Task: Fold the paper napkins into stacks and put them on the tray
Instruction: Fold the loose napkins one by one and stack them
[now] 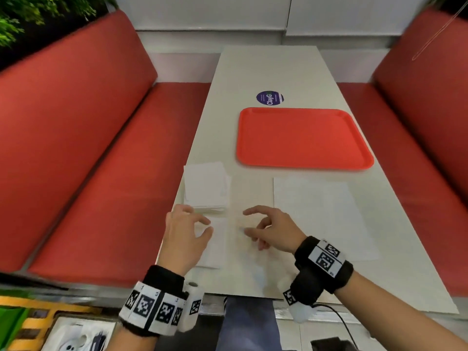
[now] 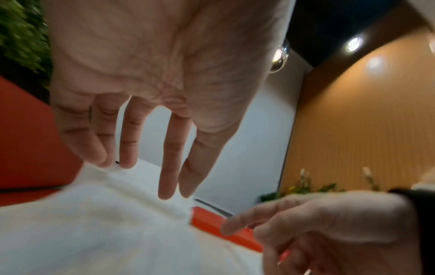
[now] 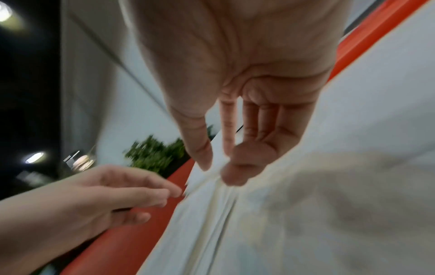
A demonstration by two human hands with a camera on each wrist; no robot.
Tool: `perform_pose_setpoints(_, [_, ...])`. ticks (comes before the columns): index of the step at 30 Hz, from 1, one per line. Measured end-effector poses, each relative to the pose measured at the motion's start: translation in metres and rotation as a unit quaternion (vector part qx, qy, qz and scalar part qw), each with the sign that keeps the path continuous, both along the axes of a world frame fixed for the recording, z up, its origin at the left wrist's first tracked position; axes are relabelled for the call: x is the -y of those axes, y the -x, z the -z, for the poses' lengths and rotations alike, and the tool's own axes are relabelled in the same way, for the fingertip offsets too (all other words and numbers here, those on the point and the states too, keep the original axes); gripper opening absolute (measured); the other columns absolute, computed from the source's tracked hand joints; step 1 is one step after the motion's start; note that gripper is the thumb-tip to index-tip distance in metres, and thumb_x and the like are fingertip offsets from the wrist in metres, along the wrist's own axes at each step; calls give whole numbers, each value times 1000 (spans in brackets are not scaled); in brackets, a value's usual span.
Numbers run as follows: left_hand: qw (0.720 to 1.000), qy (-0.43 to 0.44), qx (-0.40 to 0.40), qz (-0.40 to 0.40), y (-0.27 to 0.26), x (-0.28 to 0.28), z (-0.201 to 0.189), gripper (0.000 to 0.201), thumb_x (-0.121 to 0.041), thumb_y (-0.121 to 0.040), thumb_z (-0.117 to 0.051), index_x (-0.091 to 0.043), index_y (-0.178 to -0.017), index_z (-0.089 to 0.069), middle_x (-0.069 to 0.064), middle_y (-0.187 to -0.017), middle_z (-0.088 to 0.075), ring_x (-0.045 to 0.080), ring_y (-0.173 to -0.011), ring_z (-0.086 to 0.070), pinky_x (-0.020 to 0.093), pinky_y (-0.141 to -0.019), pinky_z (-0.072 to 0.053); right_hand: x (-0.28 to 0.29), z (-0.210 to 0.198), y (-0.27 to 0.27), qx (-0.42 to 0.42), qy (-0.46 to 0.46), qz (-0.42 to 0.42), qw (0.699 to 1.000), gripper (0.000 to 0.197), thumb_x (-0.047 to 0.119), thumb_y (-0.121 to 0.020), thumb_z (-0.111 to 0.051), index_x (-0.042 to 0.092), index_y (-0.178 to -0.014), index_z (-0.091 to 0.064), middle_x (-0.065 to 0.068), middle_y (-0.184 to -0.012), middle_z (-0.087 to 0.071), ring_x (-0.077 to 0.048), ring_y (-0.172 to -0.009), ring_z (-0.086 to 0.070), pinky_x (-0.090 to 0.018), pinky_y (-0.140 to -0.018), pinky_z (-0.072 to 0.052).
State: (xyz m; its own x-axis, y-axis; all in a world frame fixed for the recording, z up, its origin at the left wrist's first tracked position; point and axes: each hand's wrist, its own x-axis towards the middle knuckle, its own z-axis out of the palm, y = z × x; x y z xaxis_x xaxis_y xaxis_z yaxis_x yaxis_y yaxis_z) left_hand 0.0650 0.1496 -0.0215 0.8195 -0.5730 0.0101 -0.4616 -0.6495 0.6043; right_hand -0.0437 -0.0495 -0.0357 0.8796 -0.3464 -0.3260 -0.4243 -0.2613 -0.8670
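Hovering low over the near end of the table [image 1: 266, 72], both hands are spread with loosely bent fingers and grip nothing. A napkin [image 1: 217, 247] lies flat under and between them — the left hand [image 1: 184, 234] sits over its left part, and the right hand [image 1: 271, 231] reaches in from the right, thumb and forefinger apart. From the right wrist view the right fingertips [image 3: 233, 176] are down at the white paper, though blur hides whether they press it. In the left wrist view the left fingers [image 2: 167, 167] hang straight above the napkin, not touching it.

Just beyond the left hand is a pile of folded napkins [image 1: 206, 188] — white, square, near the table's left edge. An unfolded napkin [image 1: 319, 211] lies flat to the right. Farther up the table sits the red tray [image 1: 304, 138], with nothing on it, and a round purple sticker [image 1: 270, 98] just past it. Red bench seats [image 1: 88, 148] run along both sides.
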Motion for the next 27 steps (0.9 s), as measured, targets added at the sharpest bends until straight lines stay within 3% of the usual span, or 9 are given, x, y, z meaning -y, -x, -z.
perform_pose_setpoints(4, [979, 86, -170, 78, 24, 64, -5, 21, -16, -88, -69, -16, -108, -70, -4, -111, -61, 10, -97, -61, 9, -76, -46, 54, 1, 36, -20, 4, 193, 981, 51, 19, -85, -73, 14, -132, -52, -12, -112, -61, -27, -76, -68, -35, -73, -58])
perform_pose_setpoints(7, [963, 63, -247, 82, 35, 116, 11, 33, -12, -87, -67, -13, -120, -64, 4, -122, -62, 18, -107, -62, 18, -83, -47, 79, 2, 54, -44, 83, 217, 972, 60, 25, -86, -72, 14, -139, -46, -8, -128, -52, -23, -98, -57, -33, -85, -48])
perform_pose_setpoints(10, [964, 47, -253, 62, 37, 156, 23, 43, -10, -86, -64, -16, -127, -54, 12, -130, -51, 23, -123, -50, 27, -94, -41, 89, 8, 61, -42, 39, 232, 971, 61, 24, -86, -72, 13, -140, -47, -6, -131, -50, -24, -107, -56, -37, -88, -51])
perform_pose_setpoints(16, [945, 101, -312, -6, 30, 192, 33, 49, -7, -79, -73, -16, -119, -47, 14, -122, -52, 29, -115, -54, 30, -89, -45, 98, 17, 59, -9, -17, 258, 966, 57, 18, -84, -73, 12, -137, -52, -5, -129, -55, -25, -112, -58, -38, -85, -55])
perform_pose_setpoints(17, [941, 123, -314, -20, 30, 194, 34, 47, -7, -78, -75, -16, -115, -47, 14, -118, -55, 29, -110, -57, 30, -87, -49, 99, 17, 58, -8, -17, 257, 966, 56, 18, -84, -73, 12, -136, -52, -4, -127, -56, -25, -111, -59, -36, -83, -54])
perform_pose_setpoints(19, [945, 161, -282, -31, 31, 195, 33, 39, -3, -78, -73, -13, -108, -51, 8, -98, -58, 22, -88, -60, 20, -71, -50, 102, 19, 58, -6, -12, 254, 967, 54, 18, -84, -73, 13, -134, -53, -4, -124, -57, -26, -110, -59, -36, -83, -53])
perform_pose_setpoints(21, [962, 175, -209, -18, 32, 194, 29, 24, 2, -80, -69, -10, -99, -62, 1, -82, -53, 14, -69, -51, 15, -60, -44, 104, 20, 59, -8, -2, 247, 969, 53, 19, -83, -74, 15, -132, -54, -3, -120, -58, -26, -108, -61, -37, -85, -53])
perform_pose_setpoints(24, [969, 193, -147, 34, 31, 189, 18, 23, 6, -81, -66, -13, -90, -74, -2, -90, -66, 12, -75, -61, 13, -70, -49, 107, 19, 58, -18, 26, 232, 972, 53, 25, -82, -75, 19, -131, -54, 0, -116, -59, -25, -103, -62, -36, -85, -53])
perform_pose_setpoints(27, [952, 238, -173, 86, 29, 174, -4, 26, 4, -77, -72, -18, -90, -78, -7, -96, -70, 11, -78, -68, 14, -73, -53, 105, 7, 55, 5, 28, 218, 976, 51, 38, -82, -75, 23, -127, -55, 5, -116, -60, -19, -101, -63, -27, -77, -52])
